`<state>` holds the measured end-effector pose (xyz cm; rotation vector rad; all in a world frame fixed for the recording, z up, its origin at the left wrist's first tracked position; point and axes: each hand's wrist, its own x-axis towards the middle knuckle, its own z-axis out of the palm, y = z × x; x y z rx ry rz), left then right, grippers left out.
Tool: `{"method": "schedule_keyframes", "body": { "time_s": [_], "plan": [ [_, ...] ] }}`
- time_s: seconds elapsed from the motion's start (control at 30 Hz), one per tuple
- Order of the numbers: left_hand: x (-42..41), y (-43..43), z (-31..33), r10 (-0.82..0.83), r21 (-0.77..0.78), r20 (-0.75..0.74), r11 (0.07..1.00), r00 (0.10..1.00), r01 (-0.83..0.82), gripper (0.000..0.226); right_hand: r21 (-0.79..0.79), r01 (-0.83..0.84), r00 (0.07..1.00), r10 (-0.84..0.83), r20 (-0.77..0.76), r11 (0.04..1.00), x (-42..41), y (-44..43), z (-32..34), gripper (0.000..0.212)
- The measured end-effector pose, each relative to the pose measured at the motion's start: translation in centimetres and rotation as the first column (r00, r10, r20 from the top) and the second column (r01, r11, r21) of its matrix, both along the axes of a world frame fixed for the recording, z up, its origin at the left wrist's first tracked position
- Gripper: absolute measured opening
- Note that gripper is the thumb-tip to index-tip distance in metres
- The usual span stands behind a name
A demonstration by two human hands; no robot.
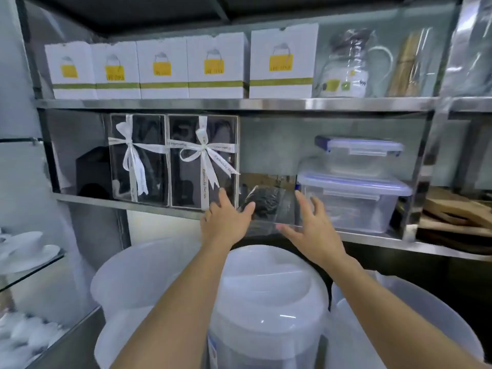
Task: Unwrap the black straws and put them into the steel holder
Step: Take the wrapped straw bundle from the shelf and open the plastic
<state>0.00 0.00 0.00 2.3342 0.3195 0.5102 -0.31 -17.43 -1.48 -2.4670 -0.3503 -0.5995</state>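
Observation:
A shiny steel holder [288, 209] stands on the lower shelf between the gift boxes and the plastic containers. Inside it a bundle of black straws [262, 202] lies in clear wrap. My left hand [226, 222] reaches to the holder's left side, fingers straight, thumb lying against its front. My right hand [312, 225] is at the holder's right side with fingers spread and thumb along the lower front edge. Neither hand's fingers curl round it.
Two ribboned clear gift boxes [202, 161] stand just left of the holder. Stacked lidded plastic containers [354, 198] are close on its right. The steel shelf edge [133, 205] runs below. White plastic buckets with lids [269, 294] sit under my arms. White cartons [165, 67] line the upper shelf.

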Motion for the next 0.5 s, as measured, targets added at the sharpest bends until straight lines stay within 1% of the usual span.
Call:
{"method": "schedule_keyframes", "body": {
  "time_s": [0.03,0.07,0.1,0.13,0.2,0.23,0.33,0.37,0.43,0.5],
  "plan": [
    [0.3,0.0,0.1,-0.030,-0.155,-0.027,0.988,0.999,0.025,0.078,-0.007,-0.084,0.995,0.084,-0.051,0.996,0.3,-0.1,-0.1,0.075],
    [0.6,0.0,0.0,-0.072,-0.297,-0.031,0.953,0.997,0.060,0.075,-0.063,-0.175,0.981,0.168,-0.097,0.983,0.6,-0.2,0.0,0.074],
    [1.1,0.0,-0.3,-0.102,-0.405,-0.032,0.911,0.994,0.080,0.072,-0.134,-0.233,0.966,0.215,-0.141,0.963,1.0,-0.4,-0.2,0.075],
    [1.4,0.2,-0.3,-0.112,-0.470,-0.019,0.878,0.993,0.090,0.067,-0.172,-0.274,0.953,0.243,-0.179,0.946,1.3,-0.7,-0.2,0.078],
    [1.4,0.3,-0.5,-0.136,-0.533,-0.037,0.841,0.990,0.095,0.055,-0.241,-0.277,0.952,0.231,-0.203,0.930,1.9,-0.6,-0.2,0.084],
    [1.5,0.4,-0.5,-0.145,-0.538,-0.040,0.837,0.989,0.102,0.046,-0.288,-0.256,0.959,0.205,-0.198,0.923,2.2,-0.5,-0.2,0.085],
    [1.4,0.4,-0.2,-0.155,-0.567,-0.037,0.817,0.987,0.107,0.018,-0.447,-0.191,0.979,0.137,-0.150,0.874,2.8,0.0,0.0,0.081],
    [1.1,0.4,0.0,-0.164,-0.599,-0.031,0.793,0.986,0.112,0.013,-0.486,-0.163,0.986,0.126,-0.107,0.859,2.8,0.2,0.0,0.076],
    [0.6,0.0,0.4,-0.187,-0.646,-0.019,0.752,0.982,0.131,0.012,-0.519,-0.101,0.992,0.126,0.013,0.849,2.5,0.4,0.0,0.059],
    [0.1,-0.3,0.6,-0.211,-0.632,-0.015,0.759,0.977,0.154,0.017,-0.502,-0.065,0.977,0.157,0.144,0.863,2.0,0.3,0.1,0.037]
  ]
}}
